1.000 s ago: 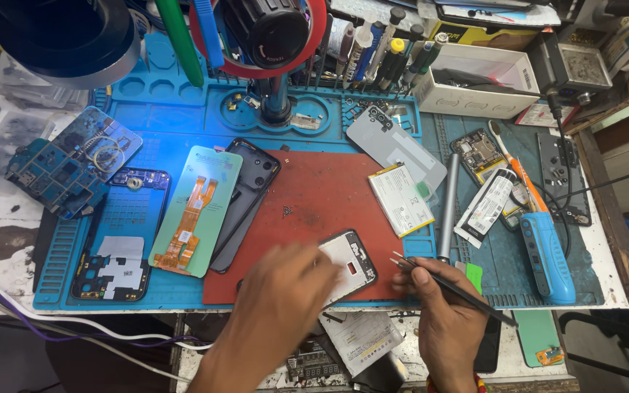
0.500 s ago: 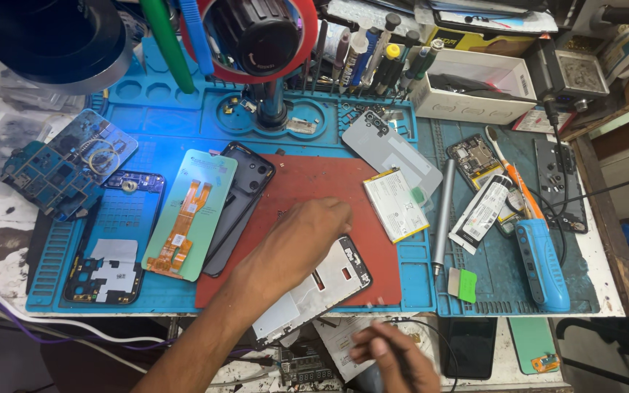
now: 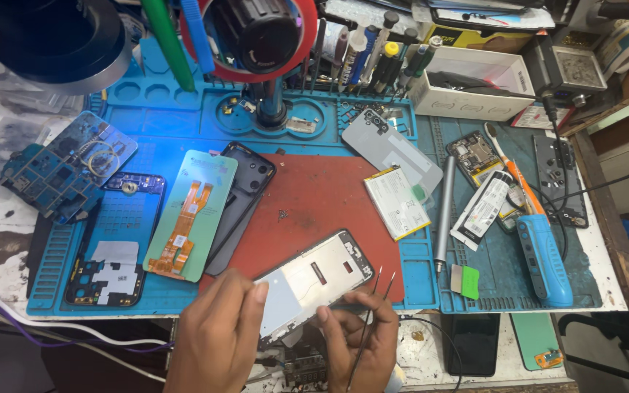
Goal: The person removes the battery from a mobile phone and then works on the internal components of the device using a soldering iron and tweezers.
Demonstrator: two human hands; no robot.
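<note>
A phone frame with a pale inner plate [image 3: 313, 280] lies tilted at the near edge of the red mat [image 3: 314, 196]. My left hand [image 3: 216, 338] holds its lower left corner. My right hand [image 3: 362, 338] grips thin black tweezers [image 3: 374, 306], their tips pointing up beside the frame's right edge. A green display panel with an orange flex cable [image 3: 187, 215] and a black back cover [image 3: 242, 196] lie to the left on the mat.
A blue work mat [image 3: 183, 124] carries a phone body [image 3: 114, 240], circuit boards [image 3: 67, 171], a battery [image 3: 396, 202], a grey back cover [image 3: 391, 145], a metal rod [image 3: 444, 211], a blue-handled tool [image 3: 544, 258] and a white box [image 3: 471, 87]. A microscope [image 3: 260, 33] hangs overhead.
My left hand slid off the frame's top toward me to its lower corner. My right hand came back up with the tweezers beside the frame.
</note>
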